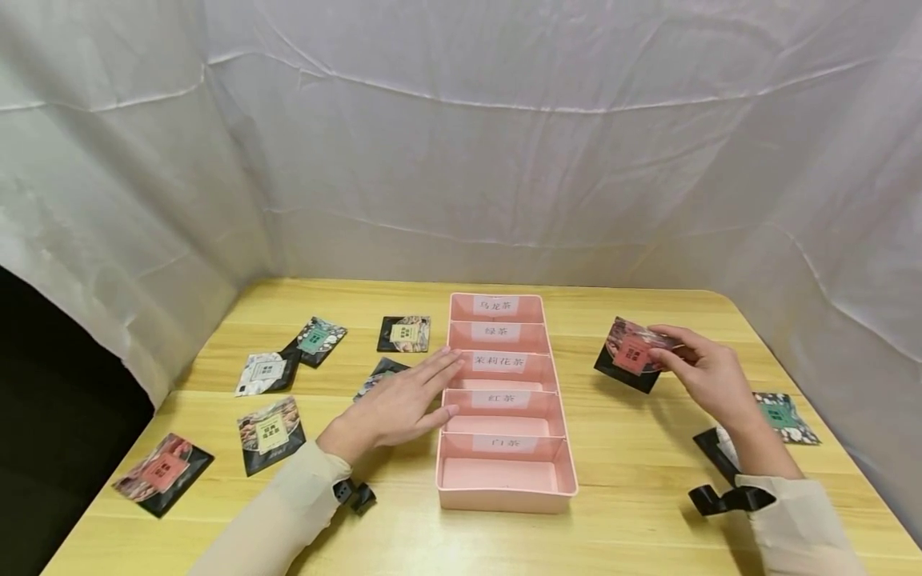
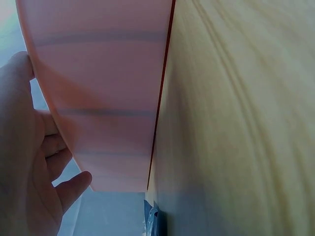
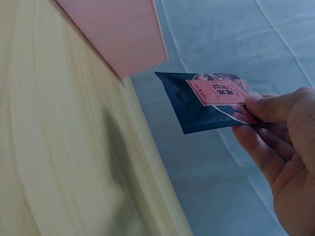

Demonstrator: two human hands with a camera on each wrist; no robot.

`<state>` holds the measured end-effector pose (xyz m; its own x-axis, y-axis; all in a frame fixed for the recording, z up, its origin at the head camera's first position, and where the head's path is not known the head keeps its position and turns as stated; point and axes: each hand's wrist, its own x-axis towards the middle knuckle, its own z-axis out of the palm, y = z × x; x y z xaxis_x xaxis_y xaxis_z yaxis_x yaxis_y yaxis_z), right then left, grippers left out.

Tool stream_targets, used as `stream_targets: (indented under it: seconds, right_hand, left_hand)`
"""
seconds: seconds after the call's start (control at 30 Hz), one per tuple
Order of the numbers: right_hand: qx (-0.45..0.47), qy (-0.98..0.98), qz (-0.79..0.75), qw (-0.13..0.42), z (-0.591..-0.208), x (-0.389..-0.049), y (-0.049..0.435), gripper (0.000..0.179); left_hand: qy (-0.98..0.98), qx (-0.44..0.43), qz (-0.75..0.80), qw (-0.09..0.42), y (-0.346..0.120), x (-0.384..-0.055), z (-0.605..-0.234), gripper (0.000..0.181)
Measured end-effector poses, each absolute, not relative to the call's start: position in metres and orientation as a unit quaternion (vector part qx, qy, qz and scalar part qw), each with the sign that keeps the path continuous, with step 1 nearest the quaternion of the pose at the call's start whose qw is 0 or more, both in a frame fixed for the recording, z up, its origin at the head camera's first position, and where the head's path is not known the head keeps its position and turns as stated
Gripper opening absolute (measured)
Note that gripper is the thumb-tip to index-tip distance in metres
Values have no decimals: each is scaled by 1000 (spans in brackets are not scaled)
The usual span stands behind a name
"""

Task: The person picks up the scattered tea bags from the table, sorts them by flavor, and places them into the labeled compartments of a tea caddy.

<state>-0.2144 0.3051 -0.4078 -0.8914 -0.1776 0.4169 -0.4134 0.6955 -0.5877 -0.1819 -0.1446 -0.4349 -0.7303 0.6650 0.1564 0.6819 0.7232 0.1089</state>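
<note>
Tabletop (image 1: 634, 512), pink box (image 1: 507, 502) amid sachets (image 1: 270, 434); left grip (image 1: 399, 404) outstretched on rim (image 1: 439, 456), right grip (image 1: 709, 376) pinched on red-labelled sachet (image 1: 628, 357).

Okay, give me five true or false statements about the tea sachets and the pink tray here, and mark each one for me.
1. The right grip pinches a red-labelled tea sachet. True.
2. The left grip touches the rim of the pink divided tray. True.
3. The tray has three compartments. False: it has five.
4. The held sachet lies inside the tray. False: it is held up to the tray's right, above the wooden table.
5. A white-labelled tea sachet lies left of the tray. True.
</note>
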Motion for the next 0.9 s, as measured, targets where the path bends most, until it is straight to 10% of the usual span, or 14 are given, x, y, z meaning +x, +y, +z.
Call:
stream_targets:
  seconds: [0.9]
  right_hand:
    - [256, -862, 385, 206, -380, -191, 244, 39]
  left_hand:
    - [-916, -389, -25, 93, -144, -183, -432, 71]
